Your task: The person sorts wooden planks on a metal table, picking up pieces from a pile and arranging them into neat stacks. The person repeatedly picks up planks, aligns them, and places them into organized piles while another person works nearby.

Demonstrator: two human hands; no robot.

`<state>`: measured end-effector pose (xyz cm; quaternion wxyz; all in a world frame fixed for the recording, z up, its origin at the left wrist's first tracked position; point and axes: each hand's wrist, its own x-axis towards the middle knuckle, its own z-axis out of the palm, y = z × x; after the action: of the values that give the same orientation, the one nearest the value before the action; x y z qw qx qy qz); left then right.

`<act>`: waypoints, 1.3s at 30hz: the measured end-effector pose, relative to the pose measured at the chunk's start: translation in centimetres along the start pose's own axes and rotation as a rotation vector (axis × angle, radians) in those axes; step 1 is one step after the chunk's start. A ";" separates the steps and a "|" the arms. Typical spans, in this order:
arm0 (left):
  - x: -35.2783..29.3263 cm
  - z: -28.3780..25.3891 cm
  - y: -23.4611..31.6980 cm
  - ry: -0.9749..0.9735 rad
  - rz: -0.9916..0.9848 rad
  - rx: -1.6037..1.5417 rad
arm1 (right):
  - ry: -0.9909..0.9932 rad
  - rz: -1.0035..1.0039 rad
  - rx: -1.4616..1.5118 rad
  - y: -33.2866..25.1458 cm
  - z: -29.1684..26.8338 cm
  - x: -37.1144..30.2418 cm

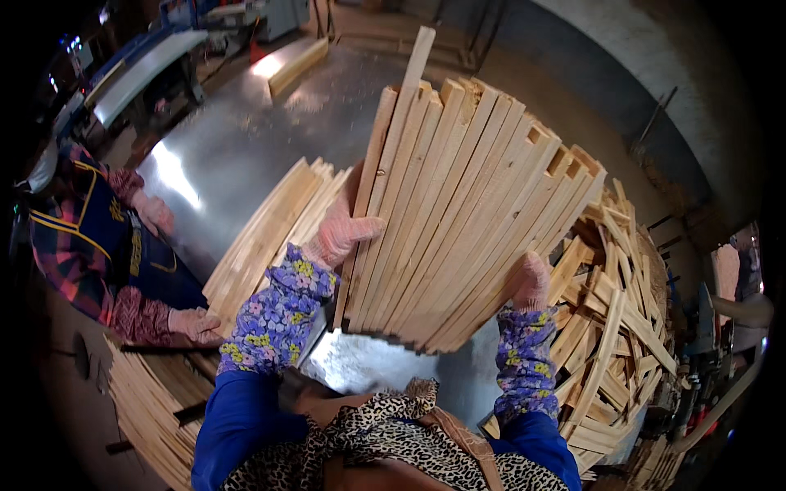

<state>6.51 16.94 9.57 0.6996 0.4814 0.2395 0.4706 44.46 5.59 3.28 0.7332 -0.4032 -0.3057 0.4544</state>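
Note:
Between my two gloved hands stands a wide bundle of pale wooden strips (446, 221), packed side by side over the metal table. My left hand (340, 236) presses its left side, thumb lying across the outer strips. At the lower right side my right hand (530, 281) grips the bundle, its fingers partly hidden behind the wood. One strip (416, 61) sticks up beyond the others at the far end. Left of my hand lies a smaller stack of wooden boards (266, 225), which a co-worker's gloved hand (195, 325) touches at its near end.
A shiny metal table (233, 139) spreads beneath, with a single wood block (299, 67) at its far edge. A tangled heap of loose strips (610, 319) lies to the right. A co-worker in an apron (102, 221) stands at the left, near stacked long strips (147, 401).

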 end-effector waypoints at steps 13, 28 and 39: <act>-16.8 -13.1 -4.9 0.053 -0.310 0.448 | -0.221 -0.225 -0.855 4.3 5.5 -16.0; -25.5 -17.8 -7.3 -0.504 -0.221 2.118 | -0.013 0.631 -0.584 18.7 2.2 -28.2; -21.6 -34.5 -1.1 0.744 -0.674 1.495 | -0.324 0.783 -0.727 20.6 7.8 -17.9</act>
<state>-29.78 13.15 -8.51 0.1822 0.5316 0.8226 0.0871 22.30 -2.95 -12.26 0.2669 -0.6385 -0.3791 0.6143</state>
